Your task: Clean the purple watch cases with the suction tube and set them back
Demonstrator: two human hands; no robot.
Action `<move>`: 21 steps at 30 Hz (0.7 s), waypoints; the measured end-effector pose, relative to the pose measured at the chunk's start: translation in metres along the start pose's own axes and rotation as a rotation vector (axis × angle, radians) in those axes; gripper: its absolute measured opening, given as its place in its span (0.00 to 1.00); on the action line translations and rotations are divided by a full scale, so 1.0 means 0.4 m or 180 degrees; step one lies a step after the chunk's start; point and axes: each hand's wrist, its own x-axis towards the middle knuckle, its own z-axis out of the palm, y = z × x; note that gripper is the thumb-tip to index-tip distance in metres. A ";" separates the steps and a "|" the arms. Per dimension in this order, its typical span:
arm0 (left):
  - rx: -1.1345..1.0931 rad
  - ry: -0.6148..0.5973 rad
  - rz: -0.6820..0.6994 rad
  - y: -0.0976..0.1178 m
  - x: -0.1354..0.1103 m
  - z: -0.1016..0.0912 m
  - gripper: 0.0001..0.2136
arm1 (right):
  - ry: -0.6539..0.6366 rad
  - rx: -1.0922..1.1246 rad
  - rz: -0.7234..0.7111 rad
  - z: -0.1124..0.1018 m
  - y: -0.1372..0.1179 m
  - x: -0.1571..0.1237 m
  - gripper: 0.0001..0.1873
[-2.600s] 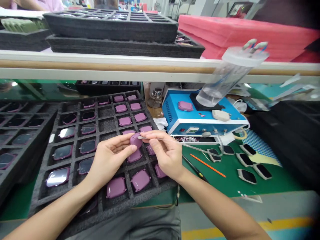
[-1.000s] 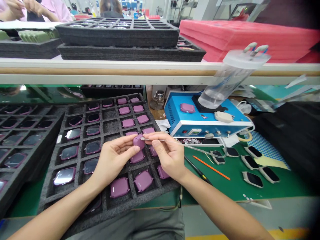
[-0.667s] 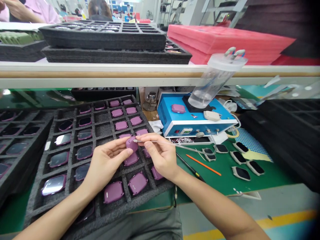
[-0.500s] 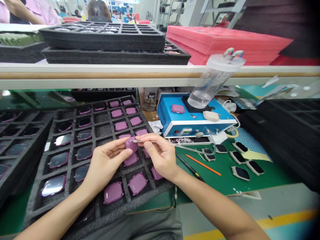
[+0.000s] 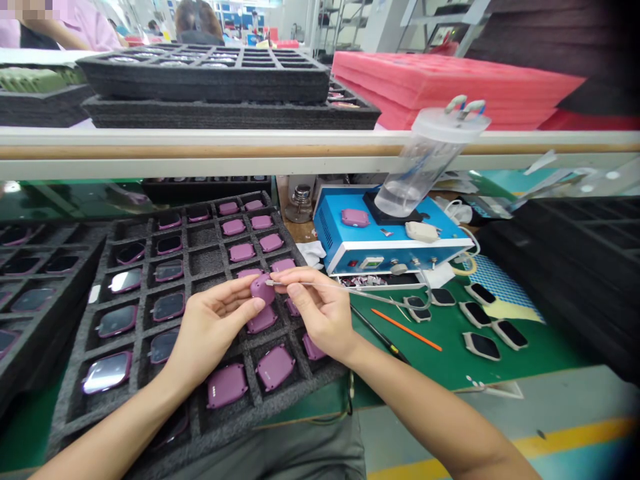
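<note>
Between the thumb and fingers of my left hand [image 5: 213,320] is a purple smartwatch case [image 5: 261,288], tilted up above the tray. My right hand [image 5: 323,313] pinches a thin dispensing needle [image 5: 271,283], whose tip end touches or nearly touches the case's edge; the exact contact is too small to tell. A clear tube [image 5: 385,293] trails from the needle towards the blue dispenser box [image 5: 395,233]. Below both hands lies a black foam tray [image 5: 207,263], its cells holding purple watch cases, some back up and others with dark screens up.
On the box stand a clear cylinder [image 5: 407,173] and a purple case [image 5: 355,217]. Several pale watches [image 5: 481,347], an orange stick [image 5: 406,330] and a black pen-like tool [image 5: 377,331] lie on the green mat. A shelf [image 5: 200,160] with foam trays spans the back.
My hands, the purple watch case and the needle stay in almost the same place. Only a very slight shift of the view shows.
</note>
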 end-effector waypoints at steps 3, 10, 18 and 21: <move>-0.0008 0.0003 -0.0015 0.000 0.001 0.000 0.28 | 0.0010 -0.0018 0.0009 0.000 -0.001 0.001 0.08; -0.0022 -0.0030 -0.0004 -0.001 0.002 -0.002 0.27 | -0.0017 0.0045 -0.0009 -0.001 0.000 0.000 0.08; -0.0015 -0.0014 -0.0015 0.001 0.002 -0.001 0.27 | -0.0023 0.0010 0.0009 0.002 -0.001 0.001 0.09; -0.0034 -0.0018 -0.0022 -0.001 0.002 -0.002 0.27 | -0.0021 0.0021 0.0006 0.002 -0.002 0.001 0.08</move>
